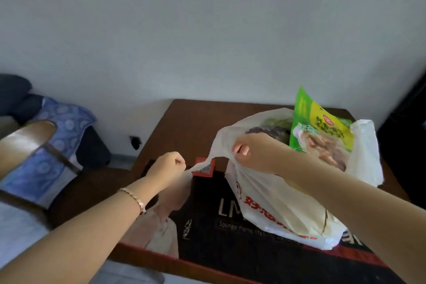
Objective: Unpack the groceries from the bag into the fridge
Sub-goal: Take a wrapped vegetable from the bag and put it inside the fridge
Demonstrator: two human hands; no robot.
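A white plastic shopping bag (276, 205) with red printed characters stands on the right part of a brown wooden table (191, 122). Its base rests on a dark printed mat (207, 226) that covers the table's near side (the letters "LM" and "Sponge frame" can be read on it). The left hand (167, 166) is closed in a fist around one handle of the bag, knuckles up. The handle runs as a thin, taut strip from the fist to the bag's mouth. The left forearm comes in from the lower left, with a thin bracelet (136, 198) on the wrist. The right forearm comes in from the lower right and crosses in front of the bag. The right hand (251, 152) grips the bag's near rim with curled fingers, just where the taut handle begins, and its fingertips face left towards the other hand. The two hands are near one another but apart, and the bag's mouth gapes behind the right hand.

A green and yellow food packet (322, 131) stands upright in the bag on its right side, its top well above the rim. Beside it, lower in the bag, lie dark leafy greens (274, 130), partly hidden by the right hand. Left of the table is a blue patterned cushion (62, 127), and behind everything a plain pale wall (207, 30)
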